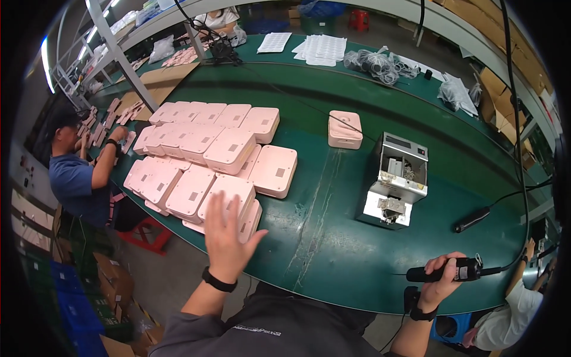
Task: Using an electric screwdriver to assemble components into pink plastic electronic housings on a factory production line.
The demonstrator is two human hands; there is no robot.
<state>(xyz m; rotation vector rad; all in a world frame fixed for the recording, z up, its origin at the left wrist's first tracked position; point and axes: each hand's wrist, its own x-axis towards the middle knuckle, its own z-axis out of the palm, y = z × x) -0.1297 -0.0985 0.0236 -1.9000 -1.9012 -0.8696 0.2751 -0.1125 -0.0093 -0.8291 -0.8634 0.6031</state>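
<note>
My left hand (228,241) is spread, fingers apart, over the near edge of a stacked group of pale pink plastic housings (196,189). Its fingertips overlap the nearest housing; I cannot tell if they touch it. A black electric screwdriver (470,269) lies across my right hand (441,279), which is wrapped round it, bit pointing left above the table. The driver's cable runs off to the right. A single pink housing (345,132) stands apart near the middle of the table. Right of it is a metal screw feeder (397,175) with an open top tray.
A second black screwdriver (471,220) lies at the right on the green table (321,238). White trays (321,49) and bundled grey cables (380,64) rest on the far bench. To the left a co-worker (83,160) handles pink parts. A red stool (147,235) stands beside the table.
</note>
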